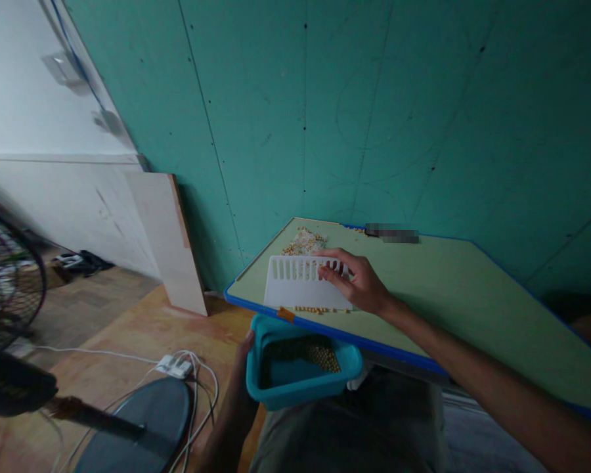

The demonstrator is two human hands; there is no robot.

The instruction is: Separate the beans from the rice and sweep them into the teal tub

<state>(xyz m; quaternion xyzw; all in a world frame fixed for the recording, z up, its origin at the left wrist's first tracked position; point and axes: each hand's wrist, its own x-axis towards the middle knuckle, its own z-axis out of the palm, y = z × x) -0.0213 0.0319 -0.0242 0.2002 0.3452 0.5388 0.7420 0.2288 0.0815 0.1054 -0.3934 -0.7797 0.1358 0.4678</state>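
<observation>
My right hand [357, 279] is closed on the upper edge of a white slotted plastic board [295, 292], which lies tilted or flat on the table [414, 289]; I cannot tell which. Along the board's near side runs a row of small tan beans [315, 309]. Behind it sits a pile of beans and pale debris [305, 241]. My left hand [246, 358] grips the left side of a teal plastic basin [295, 395], held just below the table's blue edge. Inside the basin, beans [326, 359] are gathered toward the right.
A blurred-out dark object [393, 233] rests by the table's far edge, against the green wall [325, 118]. Orange tape [285, 314] sticks to the near edge. Left of me are a fan [10, 282], a round base [142, 420], cables with a power strip [175, 366], and a leaning board [170, 243].
</observation>
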